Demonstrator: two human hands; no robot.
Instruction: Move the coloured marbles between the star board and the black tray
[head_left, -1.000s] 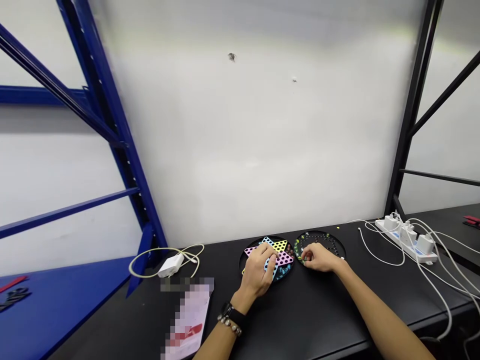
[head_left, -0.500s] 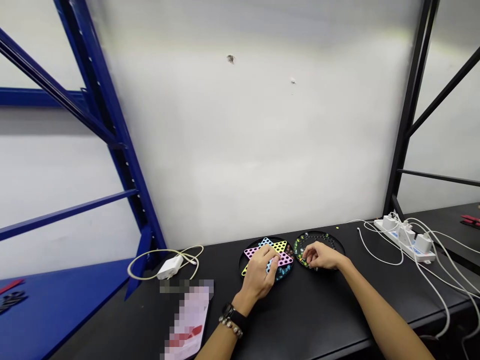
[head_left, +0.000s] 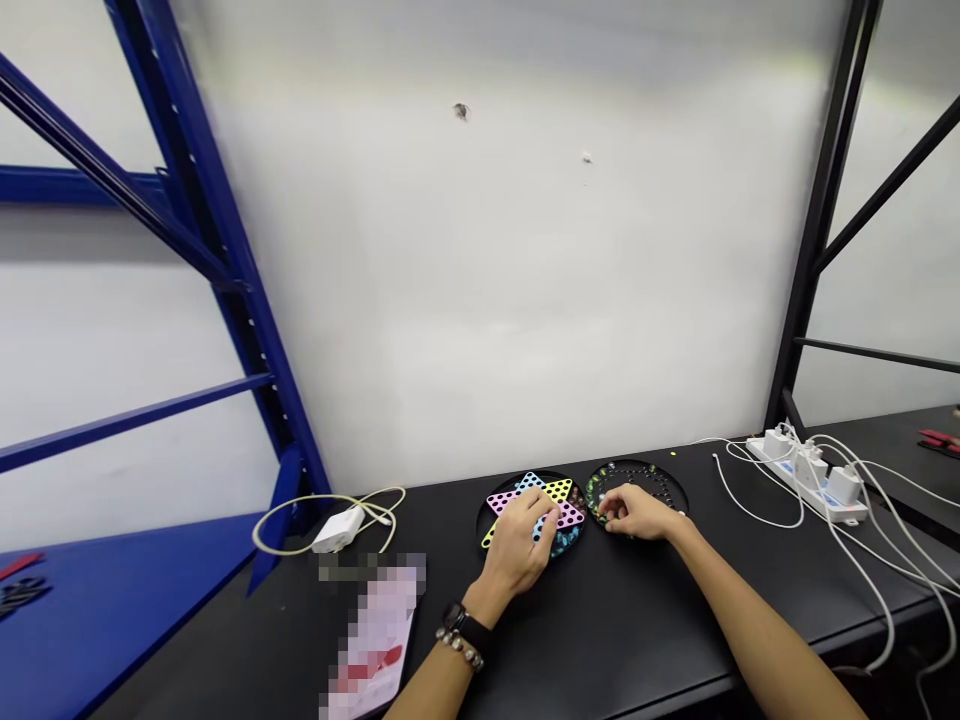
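Note:
A round Chinese checkers board with a star in pink, yellow and blue, dotted with holes, lies on the black table. Blue marbles and brownish ones fill parts of its rim. My left hand rests over the star with its fingers curled; whatever is under the fingertips is hidden. Just to the right is a round black tray with green and yellow marbles along its left side. Over the tray's left front my right hand has its fingers bent together; any marble between them is too small to make out.
A white charger with a looped cable lies to the left, behind a blurred phone-like slab. On the right a white power strip trails several cables. Blue rack posts and black ones stand against the white wall.
My right hand has shifted slightly left over the tray, fingers still bent. The left hand stays over the star. The whole view has moved a little.

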